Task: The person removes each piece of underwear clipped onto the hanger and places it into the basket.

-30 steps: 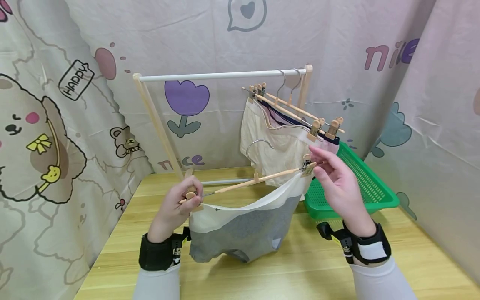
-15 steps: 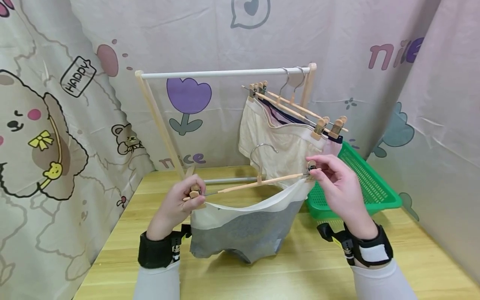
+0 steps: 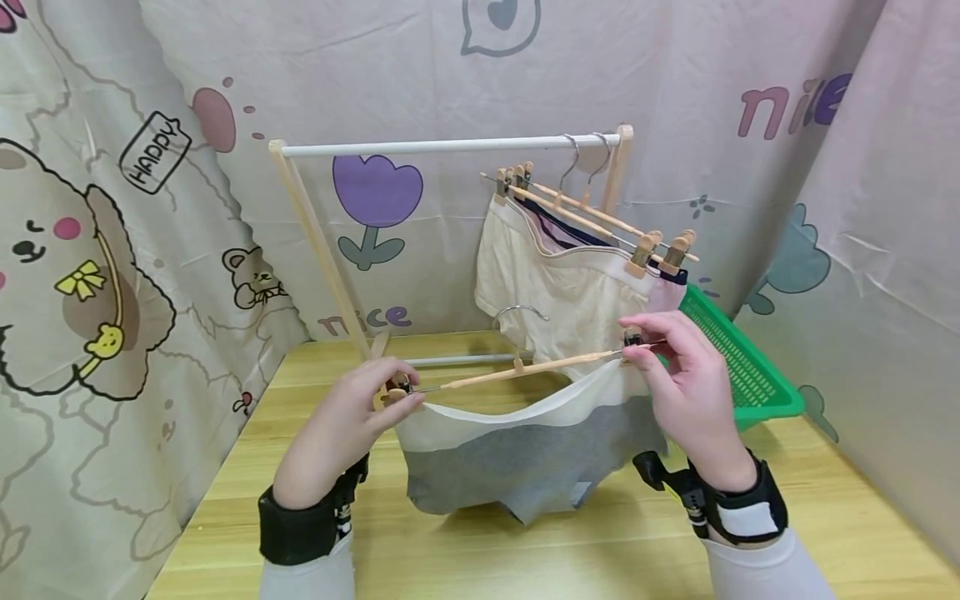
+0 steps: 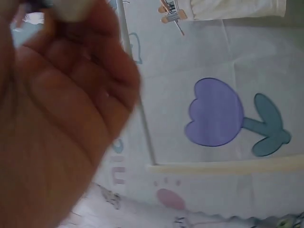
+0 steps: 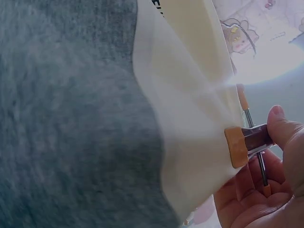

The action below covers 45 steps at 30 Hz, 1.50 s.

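Note:
A clip hanger point(image 3: 487, 377) with a wooden bar and metal hook is held up between both hands, low in front of the rack. Grey-and-white underpants point(image 3: 525, 467) hang from it by the waistband. My left hand point(image 3: 345, 425) pinches the left clip point(image 3: 400, 384) between thumb and fingers, back of the hand upward. On the other side, my right hand point(image 3: 693, 387) pinches the right clip point(image 3: 633, 337). In the right wrist view that clip's orange pad point(image 5: 236, 147) bites the white waistband, thumb on the handle. The left wrist view shows mostly the palm point(image 4: 61, 109); its clip is largely hidden.
Behind the hands stands a small rack with a white rail point(image 3: 450, 148). Two hangers with cream underpants point(image 3: 558, 283) and a pink, navy-edged pair hang at its right end. A green basket point(image 3: 750, 375) sits right of it on the wooden table point(image 3: 247, 517).
My right hand has closed on the right clip and shifted slightly right. My left hand has turned over, back upward. The underpants have swung right, spread wider, and the hanger hook has tipped lower.

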{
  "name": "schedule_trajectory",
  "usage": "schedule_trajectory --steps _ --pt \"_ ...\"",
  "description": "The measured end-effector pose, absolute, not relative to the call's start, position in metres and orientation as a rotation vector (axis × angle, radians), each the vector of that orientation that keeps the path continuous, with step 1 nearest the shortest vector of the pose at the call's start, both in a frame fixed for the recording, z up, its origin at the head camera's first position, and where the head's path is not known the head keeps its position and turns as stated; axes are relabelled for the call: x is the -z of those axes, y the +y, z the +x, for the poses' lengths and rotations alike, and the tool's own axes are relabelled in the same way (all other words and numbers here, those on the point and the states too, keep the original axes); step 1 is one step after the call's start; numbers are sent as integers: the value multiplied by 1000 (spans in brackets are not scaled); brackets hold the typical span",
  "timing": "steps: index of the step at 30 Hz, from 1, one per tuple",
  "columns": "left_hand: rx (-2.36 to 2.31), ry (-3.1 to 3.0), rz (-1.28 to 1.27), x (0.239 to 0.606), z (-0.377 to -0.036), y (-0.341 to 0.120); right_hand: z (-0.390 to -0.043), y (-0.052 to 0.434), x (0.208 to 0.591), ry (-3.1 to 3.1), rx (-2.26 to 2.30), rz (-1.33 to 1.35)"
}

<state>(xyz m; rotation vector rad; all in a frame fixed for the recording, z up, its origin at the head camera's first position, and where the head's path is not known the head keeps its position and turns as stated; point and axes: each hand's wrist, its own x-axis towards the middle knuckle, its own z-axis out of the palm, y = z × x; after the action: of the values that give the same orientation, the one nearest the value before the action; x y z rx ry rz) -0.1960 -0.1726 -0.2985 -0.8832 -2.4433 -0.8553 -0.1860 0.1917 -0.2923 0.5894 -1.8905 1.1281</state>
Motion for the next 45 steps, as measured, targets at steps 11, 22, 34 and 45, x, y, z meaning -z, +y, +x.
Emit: schedule_trajectory --steps 11,22,34,45 --pt "682 -2151 -766 300 -180 -127 -189 184 296 -1868 -984 647" --pt "906 -2185 -913 318 -189 -95 -189 172 302 -1830 -895 737" --pt "982 -2124 -938 323 -197 -87 -188 167 303 -1793 -879 783" --pt "1048 -2131 -888 326 -201 -86 -189 172 301 -1831 -809 852"
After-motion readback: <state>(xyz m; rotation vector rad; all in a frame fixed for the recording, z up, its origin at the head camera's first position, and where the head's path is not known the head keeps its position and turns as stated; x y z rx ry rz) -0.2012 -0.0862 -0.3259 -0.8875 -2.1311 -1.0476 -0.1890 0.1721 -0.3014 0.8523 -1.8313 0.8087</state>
